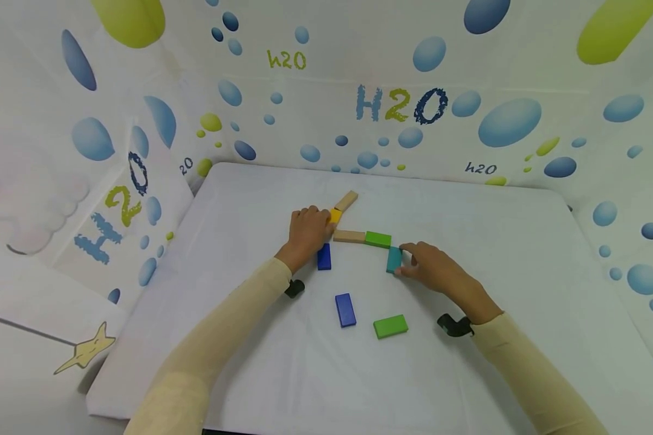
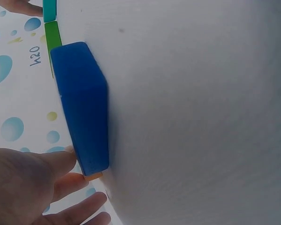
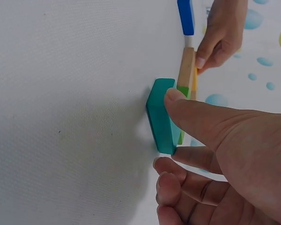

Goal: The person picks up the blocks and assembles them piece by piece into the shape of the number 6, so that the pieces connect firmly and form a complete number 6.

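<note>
In the head view my left hand (image 1: 310,229) pinches a yellow block (image 1: 334,216), partly hidden by the fingers. One end of the yellow block meets a natural wood block (image 1: 346,200). Just below that hand lies a dark blue block (image 1: 324,257), which looms large in the left wrist view (image 2: 81,108). My right hand (image 1: 435,266) holds a teal block (image 1: 394,260) by its two ends, thumb on the near end and a finger on the far one. The teal block's far end is close to a green block (image 1: 378,240), which adjoins another wood block (image 1: 349,236).
Nearer the front of the white-covered table (image 1: 283,374) lie a second blue block (image 1: 345,310) and a second green block (image 1: 390,326), both flat and apart from the others. A printed backdrop (image 1: 326,109) stands behind the table.
</note>
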Demonstrator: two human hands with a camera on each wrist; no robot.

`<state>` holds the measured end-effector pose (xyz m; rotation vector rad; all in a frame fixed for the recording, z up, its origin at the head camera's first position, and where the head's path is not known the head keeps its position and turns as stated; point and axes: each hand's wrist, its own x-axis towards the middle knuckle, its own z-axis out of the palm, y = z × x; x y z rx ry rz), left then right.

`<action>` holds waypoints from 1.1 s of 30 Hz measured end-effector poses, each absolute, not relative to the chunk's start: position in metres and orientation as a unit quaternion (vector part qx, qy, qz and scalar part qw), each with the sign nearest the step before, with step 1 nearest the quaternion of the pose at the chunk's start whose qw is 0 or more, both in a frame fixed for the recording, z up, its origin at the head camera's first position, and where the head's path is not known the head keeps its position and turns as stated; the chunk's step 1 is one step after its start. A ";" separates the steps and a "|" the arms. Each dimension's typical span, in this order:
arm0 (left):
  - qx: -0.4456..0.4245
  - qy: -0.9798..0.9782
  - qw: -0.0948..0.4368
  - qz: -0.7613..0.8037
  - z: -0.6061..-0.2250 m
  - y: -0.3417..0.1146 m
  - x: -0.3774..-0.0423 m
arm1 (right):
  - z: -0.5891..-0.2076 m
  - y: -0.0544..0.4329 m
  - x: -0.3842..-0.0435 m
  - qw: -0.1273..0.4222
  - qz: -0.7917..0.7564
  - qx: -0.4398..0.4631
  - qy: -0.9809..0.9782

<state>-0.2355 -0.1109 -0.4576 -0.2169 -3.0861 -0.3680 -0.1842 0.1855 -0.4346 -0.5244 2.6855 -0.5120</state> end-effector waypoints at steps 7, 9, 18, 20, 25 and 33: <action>-0.068 -0.991 0.013 -0.116 -0.457 -0.111 -0.235 | -0.435 0.185 -0.185 0.178 -0.180 -0.188 0.949; -0.068 -0.991 0.012 -0.115 -0.457 -0.111 -0.235 | -0.435 0.185 -0.185 0.178 -0.181 -0.189 0.949; -0.071 -0.991 0.011 -0.115 -0.457 -0.112 -0.236 | -0.435 0.185 -0.184 0.179 -0.191 -0.184 0.947; -0.071 -0.991 0.010 -0.113 -0.457 -0.112 -0.236 | -0.434 0.185 -0.183 0.181 -0.193 -0.182 0.947; -0.071 -0.991 0.009 -0.113 -0.457 -0.112 -0.237 | -0.430 0.188 -0.178 0.182 -0.191 -0.178 0.948; -0.071 -0.991 0.006 -0.111 -0.459 -0.112 -0.238 | -0.419 0.195 -0.158 0.206 -0.185 -0.212 0.937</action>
